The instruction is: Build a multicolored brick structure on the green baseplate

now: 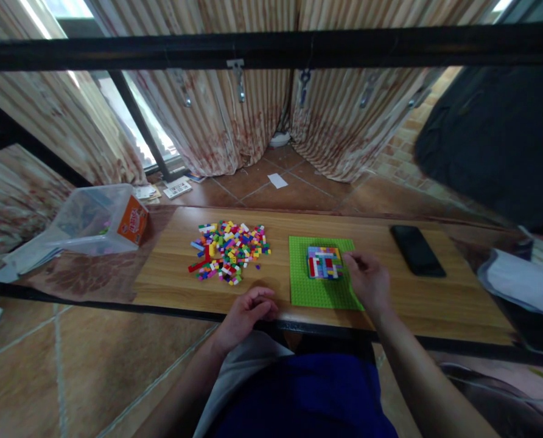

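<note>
A green studded baseplate (326,297) lies on the wooden table, bearing a low block of multicoloured toy bricks (324,265). My right hand (368,281) is over the plate's right side, thumb and index finger closed together beside the block's right edge. Whether a small brick is between those fingertips is too small to tell. Near the table's front edge, left of the plate, rests my left hand (249,311), its fingers curled in with nothing visible in them. A heap of loose toy bricks (232,249) is spread on the table beyond it.
A black phone (417,250) lies on the table (162,267) at the right. A clear plastic box (100,219) with an orange label stands at the left. A black bar (271,50) crosses above. At the far right, papers (518,280) lie beside a person's dark clothing (500,134).
</note>
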`<state>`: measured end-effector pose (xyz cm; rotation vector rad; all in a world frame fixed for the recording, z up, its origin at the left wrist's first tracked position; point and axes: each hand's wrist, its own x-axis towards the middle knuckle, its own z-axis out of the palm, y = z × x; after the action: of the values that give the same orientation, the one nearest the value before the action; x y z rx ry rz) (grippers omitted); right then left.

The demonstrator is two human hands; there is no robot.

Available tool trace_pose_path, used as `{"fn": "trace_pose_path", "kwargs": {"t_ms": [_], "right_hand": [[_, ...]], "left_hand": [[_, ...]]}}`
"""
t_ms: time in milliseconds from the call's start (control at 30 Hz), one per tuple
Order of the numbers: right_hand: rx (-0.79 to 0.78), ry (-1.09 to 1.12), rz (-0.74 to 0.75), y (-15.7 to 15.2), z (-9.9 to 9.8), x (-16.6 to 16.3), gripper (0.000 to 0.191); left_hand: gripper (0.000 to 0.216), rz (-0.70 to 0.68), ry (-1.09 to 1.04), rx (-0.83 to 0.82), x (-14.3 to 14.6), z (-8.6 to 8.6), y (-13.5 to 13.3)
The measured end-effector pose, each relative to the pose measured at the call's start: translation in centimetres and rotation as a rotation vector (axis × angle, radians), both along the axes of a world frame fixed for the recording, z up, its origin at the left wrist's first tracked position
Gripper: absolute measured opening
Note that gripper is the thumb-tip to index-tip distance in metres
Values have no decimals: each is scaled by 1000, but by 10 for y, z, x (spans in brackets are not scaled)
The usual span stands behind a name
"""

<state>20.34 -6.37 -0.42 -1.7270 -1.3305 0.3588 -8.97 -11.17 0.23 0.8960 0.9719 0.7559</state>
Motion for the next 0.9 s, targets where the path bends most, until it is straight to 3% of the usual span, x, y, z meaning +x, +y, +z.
{"fn": "trace_pose_path", "kwargs": {"t_ms": [100, 233, 500, 667, 733, 833, 900], "right_hand": [[-29, 8, -56, -12, -11, 5, 40], [-123, 23, 17, -21, -23, -1, 45], [-109, 140, 115, -19, -26, -33, 48], [-112, 132, 121, -18, -32, -34, 48], [-101, 119, 118, -17, -34, -31, 47], [-66, 88, 115, -16, -35, -27, 45], [-49, 74, 119, -14, -35, -24, 44]], "left_hand": [[38, 1, 16, 7, 1, 1, 0], [38, -2, 34, 14, 1, 0, 1], [37, 11, 56, 10, 3, 1, 0], [34, 53, 118, 39, -2, -1, 0], [28, 138, 221, 107, -8, -2, 6], [17, 267, 509, 341, -15, -4, 21], [15, 275, 680, 481, -16, -4, 33]]}}
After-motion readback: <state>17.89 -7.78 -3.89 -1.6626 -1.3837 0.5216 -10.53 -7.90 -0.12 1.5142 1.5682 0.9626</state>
